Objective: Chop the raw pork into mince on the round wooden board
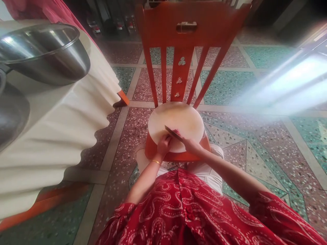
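A round, pale cutting board (176, 117) rests on the seat of a red wooden chair (182, 157). My right hand (191, 145) is closed around the handle of a kitchen knife (173, 133), whose blade slants to the upper left over the board. Just beyond the blade lies a small heap of pinkish-red chopped bits (176, 131). My left hand (164, 144) sits at the near left of the board, close to the blade, with its fingers curled. Whatever those fingers may hold is hidden.
To the left, a table with a cream cloth (76, 112) carries a large steel pot (58, 64) and another metal vessel (11, 112). The chair's slatted back (182, 75) rises behind the board. Bottles (94, 25) stand at the back. Terrazzo tiles (227, 85) cover the floor.
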`<state>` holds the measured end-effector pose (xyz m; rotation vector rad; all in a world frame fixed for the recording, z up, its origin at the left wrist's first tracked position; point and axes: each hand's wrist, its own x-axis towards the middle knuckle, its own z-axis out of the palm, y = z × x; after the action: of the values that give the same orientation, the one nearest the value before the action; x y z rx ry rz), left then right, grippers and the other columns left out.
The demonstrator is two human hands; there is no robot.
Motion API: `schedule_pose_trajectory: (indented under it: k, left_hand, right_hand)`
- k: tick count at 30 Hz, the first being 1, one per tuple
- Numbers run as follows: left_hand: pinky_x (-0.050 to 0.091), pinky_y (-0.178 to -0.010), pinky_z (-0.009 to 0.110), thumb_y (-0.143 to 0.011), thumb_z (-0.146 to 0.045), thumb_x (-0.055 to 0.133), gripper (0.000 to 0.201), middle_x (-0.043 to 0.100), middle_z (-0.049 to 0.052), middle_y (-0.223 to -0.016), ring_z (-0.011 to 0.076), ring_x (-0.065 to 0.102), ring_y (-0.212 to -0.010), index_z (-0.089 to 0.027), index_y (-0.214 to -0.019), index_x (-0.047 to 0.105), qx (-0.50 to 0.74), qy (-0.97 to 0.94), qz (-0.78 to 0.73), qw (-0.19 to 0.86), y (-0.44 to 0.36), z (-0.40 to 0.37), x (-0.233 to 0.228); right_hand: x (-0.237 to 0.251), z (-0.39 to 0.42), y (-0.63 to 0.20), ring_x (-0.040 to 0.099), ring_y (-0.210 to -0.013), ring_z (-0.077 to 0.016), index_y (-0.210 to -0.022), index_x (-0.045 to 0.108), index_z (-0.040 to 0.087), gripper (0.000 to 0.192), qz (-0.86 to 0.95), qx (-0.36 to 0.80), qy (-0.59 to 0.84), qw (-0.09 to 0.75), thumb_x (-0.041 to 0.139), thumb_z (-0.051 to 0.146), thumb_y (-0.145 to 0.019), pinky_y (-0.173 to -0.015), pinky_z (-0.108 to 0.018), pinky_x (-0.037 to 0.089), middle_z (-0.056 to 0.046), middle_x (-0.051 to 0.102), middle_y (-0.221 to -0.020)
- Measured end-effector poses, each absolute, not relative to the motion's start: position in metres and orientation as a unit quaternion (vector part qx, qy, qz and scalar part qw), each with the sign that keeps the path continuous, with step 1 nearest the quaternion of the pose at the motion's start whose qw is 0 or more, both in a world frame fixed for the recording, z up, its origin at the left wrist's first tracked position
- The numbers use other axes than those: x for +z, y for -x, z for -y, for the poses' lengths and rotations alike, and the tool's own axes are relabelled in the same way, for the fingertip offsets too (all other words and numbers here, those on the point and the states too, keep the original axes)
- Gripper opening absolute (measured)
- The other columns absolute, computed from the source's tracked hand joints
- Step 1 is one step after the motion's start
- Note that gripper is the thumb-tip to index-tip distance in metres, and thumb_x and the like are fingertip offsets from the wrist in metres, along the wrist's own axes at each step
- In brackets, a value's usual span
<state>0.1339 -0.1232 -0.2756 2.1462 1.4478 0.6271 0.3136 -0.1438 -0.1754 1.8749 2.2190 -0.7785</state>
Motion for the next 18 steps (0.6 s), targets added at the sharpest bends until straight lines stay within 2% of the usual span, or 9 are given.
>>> schedule_pose_trajectory:
  k: [4,8,14,18]
  left_hand:
    - [0.042,-0.101,0.045,-0.092,-0.022,0.041,0.029,0.059,0.014,-0.115,0.0255,0.051,-0.114,-0.02,-0.11,0.064,0.243,-0.775,-0.535,0.231,-0.132,0.125,-0.281]
    - [0.044,-0.099,0.046,-0.092,-0.021,0.043,0.026,0.062,0.013,-0.108,0.0253,0.053,-0.109,-0.018,-0.106,0.065,0.254,-0.777,-0.526,0.235,-0.131,0.121,-0.291]
    - [0.044,-0.098,0.045,-0.089,-0.016,0.049,0.021,0.065,0.014,-0.105,0.0262,0.055,-0.106,-0.018,-0.102,0.065,0.283,-0.782,-0.507,0.228,-0.133,0.117,-0.295]
    - [0.047,-0.096,0.043,-0.089,-0.017,0.051,0.019,0.065,0.012,-0.105,0.0252,0.056,-0.104,-0.018,-0.101,0.066,0.313,-0.785,-0.49,0.214,-0.132,0.12,-0.289]
  right_hand:
    - [-0.168,0.156,-0.318,0.066,-0.084,-0.0189,-0.149,0.027,0.019,0.062,-0.739,-0.263,-0.61,0.109,0.043,0.012,-0.09,-0.074,-0.025,0.046,-0.01,0.069,-0.096]
    - [-0.172,0.144,-0.301,0.066,-0.088,-0.0213,-0.149,0.026,0.018,0.063,-0.749,-0.264,-0.596,0.118,0.043,0.011,-0.089,-0.073,-0.027,0.048,-0.012,0.068,-0.099]
    - [-0.187,0.11,-0.266,0.061,-0.106,-0.0248,-0.133,0.046,0.011,0.045,-0.761,-0.257,-0.589,0.085,0.042,0.01,-0.088,-0.083,-0.031,0.048,-0.018,0.062,-0.116]
    - [-0.183,0.124,-0.284,0.062,-0.105,-0.0234,-0.145,0.033,0.014,0.059,-0.768,-0.259,-0.582,0.07,0.043,0.009,-0.087,-0.087,-0.031,0.047,-0.017,0.062,-0.117]
